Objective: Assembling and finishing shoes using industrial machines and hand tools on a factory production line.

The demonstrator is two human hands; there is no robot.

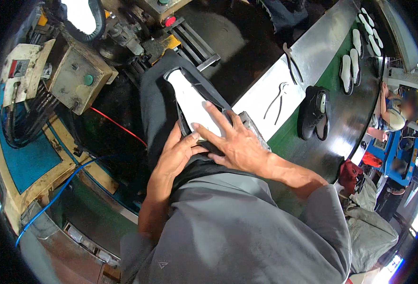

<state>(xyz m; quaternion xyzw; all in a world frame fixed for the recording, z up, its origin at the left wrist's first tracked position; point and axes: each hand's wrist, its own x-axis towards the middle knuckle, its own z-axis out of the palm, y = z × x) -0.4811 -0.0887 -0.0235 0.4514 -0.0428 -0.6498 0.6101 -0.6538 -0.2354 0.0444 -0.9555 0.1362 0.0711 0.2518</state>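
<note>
Across my lap lies a black shoe upper (201, 85), bottom up, with a white insole board (186, 97) over its underside. Its narrow end points away from me, and the black edge stands up around the board. My left hand (173, 154) grips the near left edge, fingers bent round it and thumb towards the board. My right hand (239, 144) holds the near right edge, with its index finger and thumb laid on the white board. The two hands almost meet at the near end, and they hide that part of the upper.
Two pairs of pliers, one (292, 66) farther and one (278, 100) nearer, lie on a metal ledge (261, 90) to my right. Beyond it, a green belt carries black shoes (308, 113) and several white-bottomed pieces (346, 73). A machine control box (79, 78) stands left. Another person (394, 113) is far right.
</note>
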